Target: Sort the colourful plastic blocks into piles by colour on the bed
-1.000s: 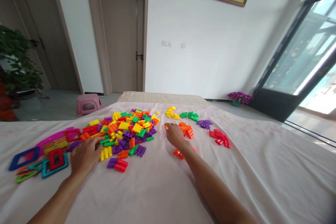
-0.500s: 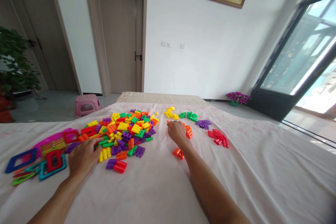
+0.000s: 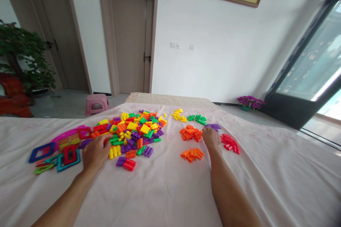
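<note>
My left hand (image 3: 96, 151) rests at the left edge of a mixed pile of plastic tube blocks (image 3: 133, 131) in red, orange, yellow, green and purple. Its fingers are curled, and a bit of red shows between thumb and forefinger; whether that piece is held is unclear. My right hand (image 3: 211, 139) is closed just in front of the purple blocks (image 3: 214, 126), between the orange blocks (image 3: 190, 133) and the red blocks (image 3: 229, 143). Its fingertips are hidden, so anything inside cannot be made out. A second orange group (image 3: 192, 154) lies nearer to me.
Yellow blocks (image 3: 178, 115) and green blocks (image 3: 197, 118) lie in small groups further back on the pale cloth (image 3: 165, 191). Flat frame-shaped pieces (image 3: 68, 158) and a magenta piece (image 3: 60, 136) lie left of my left hand. A pink stool (image 3: 97, 104) stands beyond the table.
My right hand has moved right, from over the orange blocks to the purple ones, uncovering both orange groups. The left hand stays by the pile. The view has turned slightly left.
</note>
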`<state>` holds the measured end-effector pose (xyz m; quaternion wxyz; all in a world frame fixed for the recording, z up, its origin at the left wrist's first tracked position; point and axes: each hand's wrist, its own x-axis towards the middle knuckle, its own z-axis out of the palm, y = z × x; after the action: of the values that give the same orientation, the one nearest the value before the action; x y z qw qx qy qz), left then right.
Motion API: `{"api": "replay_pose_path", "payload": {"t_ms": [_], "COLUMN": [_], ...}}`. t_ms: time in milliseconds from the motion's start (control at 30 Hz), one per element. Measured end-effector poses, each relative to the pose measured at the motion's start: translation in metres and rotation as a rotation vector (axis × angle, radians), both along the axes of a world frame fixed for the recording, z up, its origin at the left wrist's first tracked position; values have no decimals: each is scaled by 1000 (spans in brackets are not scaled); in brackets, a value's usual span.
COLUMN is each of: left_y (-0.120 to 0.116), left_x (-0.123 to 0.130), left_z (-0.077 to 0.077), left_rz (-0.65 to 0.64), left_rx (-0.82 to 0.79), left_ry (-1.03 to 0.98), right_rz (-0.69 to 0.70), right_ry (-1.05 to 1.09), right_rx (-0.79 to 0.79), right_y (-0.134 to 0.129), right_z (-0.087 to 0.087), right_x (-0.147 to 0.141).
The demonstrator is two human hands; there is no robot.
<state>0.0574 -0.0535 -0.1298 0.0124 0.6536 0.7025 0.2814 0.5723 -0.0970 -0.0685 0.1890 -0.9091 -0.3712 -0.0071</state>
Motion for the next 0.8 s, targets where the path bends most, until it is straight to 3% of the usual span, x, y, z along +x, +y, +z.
{"api": "replay_pose_path", "payload": {"t_ms": [100, 200, 300, 400, 600, 800], "left_y": [-2, -3, -4, -5, -2, -1], "left_x": [0, 1, 2, 2, 1, -2], "left_z": [3, 6, 8, 9, 7, 3], "left_rz": [24, 31, 33, 37, 21, 3], "left_rx": [44, 58, 47, 32, 23, 18], "left_ry": [-41, -24, -33, -43, -50, -45], "right_rz": [92, 402, 651, 678, 606, 648], "right_ry": [-123, -101, -27, -8, 33, 181], "right_rx": [118, 179, 60, -74, -183, 62], "right_y": [5, 13, 21, 32, 51, 48], "right_z": [11, 15, 10, 3, -6, -14], "right_x": [-35, -91, -146, -178, -186, -173]}}
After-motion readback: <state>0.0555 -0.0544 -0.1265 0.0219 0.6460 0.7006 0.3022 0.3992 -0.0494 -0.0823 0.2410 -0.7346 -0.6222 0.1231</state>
